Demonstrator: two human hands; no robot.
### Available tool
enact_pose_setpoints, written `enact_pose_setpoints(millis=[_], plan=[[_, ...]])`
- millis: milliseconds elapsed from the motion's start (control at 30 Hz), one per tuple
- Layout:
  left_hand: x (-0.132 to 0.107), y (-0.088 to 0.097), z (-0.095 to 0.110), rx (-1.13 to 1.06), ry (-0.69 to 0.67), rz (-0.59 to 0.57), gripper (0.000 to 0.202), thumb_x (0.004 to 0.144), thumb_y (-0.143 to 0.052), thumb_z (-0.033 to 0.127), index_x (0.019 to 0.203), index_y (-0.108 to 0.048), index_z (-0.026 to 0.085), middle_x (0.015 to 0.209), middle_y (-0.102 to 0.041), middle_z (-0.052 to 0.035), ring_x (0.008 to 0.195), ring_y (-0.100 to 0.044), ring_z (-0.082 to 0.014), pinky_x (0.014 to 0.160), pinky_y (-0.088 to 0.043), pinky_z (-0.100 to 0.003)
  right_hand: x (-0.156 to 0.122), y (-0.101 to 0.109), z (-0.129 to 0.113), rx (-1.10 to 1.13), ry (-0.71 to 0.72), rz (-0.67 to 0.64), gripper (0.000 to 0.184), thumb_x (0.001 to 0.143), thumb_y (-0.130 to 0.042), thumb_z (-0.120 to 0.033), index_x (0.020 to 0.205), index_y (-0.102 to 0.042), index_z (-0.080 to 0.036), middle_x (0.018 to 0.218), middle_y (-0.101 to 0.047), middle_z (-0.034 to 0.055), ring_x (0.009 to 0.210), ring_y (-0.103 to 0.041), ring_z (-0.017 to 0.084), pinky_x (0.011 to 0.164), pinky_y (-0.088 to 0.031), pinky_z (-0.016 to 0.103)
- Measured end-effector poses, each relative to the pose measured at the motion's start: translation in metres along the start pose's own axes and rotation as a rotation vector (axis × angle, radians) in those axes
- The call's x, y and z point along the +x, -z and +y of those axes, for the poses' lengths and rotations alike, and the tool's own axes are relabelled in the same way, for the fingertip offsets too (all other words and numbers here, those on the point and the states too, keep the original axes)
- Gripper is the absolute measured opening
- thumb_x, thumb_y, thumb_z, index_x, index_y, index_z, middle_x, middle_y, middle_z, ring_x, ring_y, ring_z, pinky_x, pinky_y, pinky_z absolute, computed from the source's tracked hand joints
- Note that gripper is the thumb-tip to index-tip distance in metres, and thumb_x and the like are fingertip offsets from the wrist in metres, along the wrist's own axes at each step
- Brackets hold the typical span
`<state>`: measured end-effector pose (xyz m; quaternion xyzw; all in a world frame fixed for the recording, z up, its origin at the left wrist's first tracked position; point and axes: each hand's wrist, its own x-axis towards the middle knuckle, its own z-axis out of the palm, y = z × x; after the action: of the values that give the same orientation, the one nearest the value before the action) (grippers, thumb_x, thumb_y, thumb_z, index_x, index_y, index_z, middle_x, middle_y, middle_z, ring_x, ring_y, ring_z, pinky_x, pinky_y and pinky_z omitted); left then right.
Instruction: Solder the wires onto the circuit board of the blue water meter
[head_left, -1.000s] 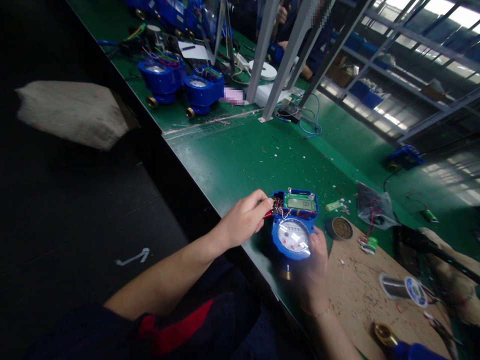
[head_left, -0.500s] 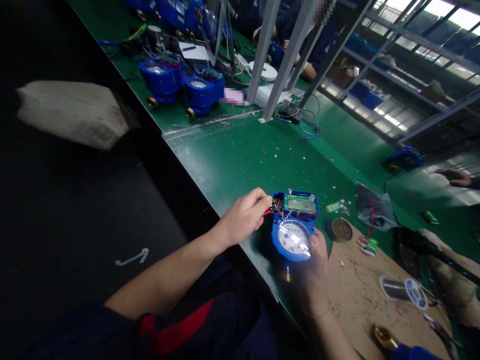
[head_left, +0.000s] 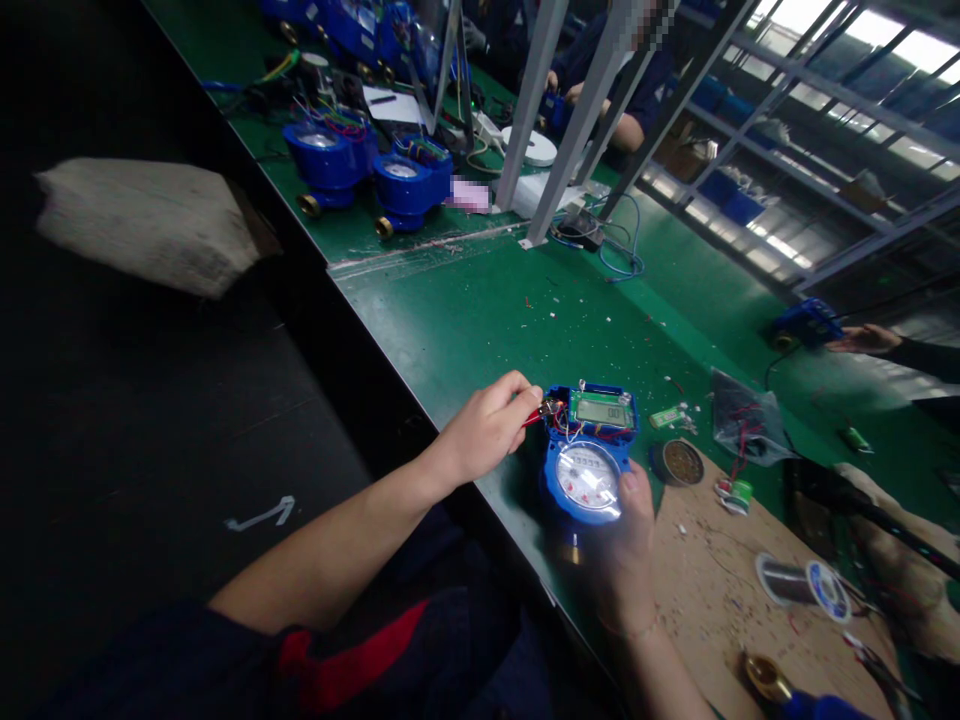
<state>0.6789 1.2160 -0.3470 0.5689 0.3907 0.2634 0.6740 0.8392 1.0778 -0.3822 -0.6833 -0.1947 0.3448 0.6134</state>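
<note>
A blue water meter (head_left: 589, 455) with a white dial and a green display board rests at the near edge of the green bench (head_left: 480, 310). My right hand (head_left: 628, 545) wraps around its lower right side, thumb on the dial rim. My left hand (head_left: 486, 432) is closed in a pinch on a small red-handled tool (head_left: 538, 413) whose tip sits among the coloured wires at the meter's top left corner.
A round tin (head_left: 681, 462), a clear bag of wires (head_left: 746, 420), a solder spool (head_left: 804, 585) and a brown board (head_left: 739, 600) lie to the right. More blue meters (head_left: 367, 165) stand at the far left. Another person's hand (head_left: 862, 340) touches a blue meter (head_left: 806, 323) at far right. Metal frame posts (head_left: 555, 130) rise behind.
My left hand has drawn back slightly, showing more of the red tool. Another person's hand has come in at the far right and reached the blue meter there.
</note>
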Motion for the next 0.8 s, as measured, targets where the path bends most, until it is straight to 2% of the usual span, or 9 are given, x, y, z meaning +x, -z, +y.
enact_pose_setpoints(millis=[133,333,800], plan=[[0.0021,0.0006,0.0018,0.017,-0.003,0.003,0.036,0.102,-0.045,0.053,0.089,-0.047,0.019,0.052,-0.047,0.0065,0.049,-0.046,-0.0068,0.051,-0.033,-0.02,-0.0003,-0.0013,-0.0016,-0.005,0.014,0.0,0.075,0.078,-0.069,-0.068,0.127,-0.054,-0.012,0.112,-0.062,0.0077,0.095,-0.059,0.017,0.08,-0.049,0.024],[0.0032,0.0019,0.0033,0.068,-0.003,0.018,0.036,0.103,-0.044,0.052,0.088,-0.047,0.019,0.053,-0.048,0.0068,0.051,-0.046,-0.0071,0.054,-0.034,-0.022,-0.0027,-0.0018,-0.0033,0.041,0.003,-0.046,0.066,0.084,-0.066,-0.064,0.129,-0.053,-0.016,0.115,-0.061,0.0065,0.099,-0.059,0.017,0.082,-0.049,0.024],[-0.002,0.0023,0.0063,0.117,-0.013,0.01,0.034,0.104,-0.043,0.05,0.089,-0.05,0.019,0.054,-0.05,0.0062,0.051,-0.045,-0.0073,0.055,-0.033,-0.023,-0.0025,-0.002,-0.0048,0.0,0.026,-0.028,0.073,0.081,-0.068,-0.067,0.128,-0.053,-0.012,0.115,-0.062,0.0075,0.097,-0.06,0.016,0.08,-0.05,0.023]])
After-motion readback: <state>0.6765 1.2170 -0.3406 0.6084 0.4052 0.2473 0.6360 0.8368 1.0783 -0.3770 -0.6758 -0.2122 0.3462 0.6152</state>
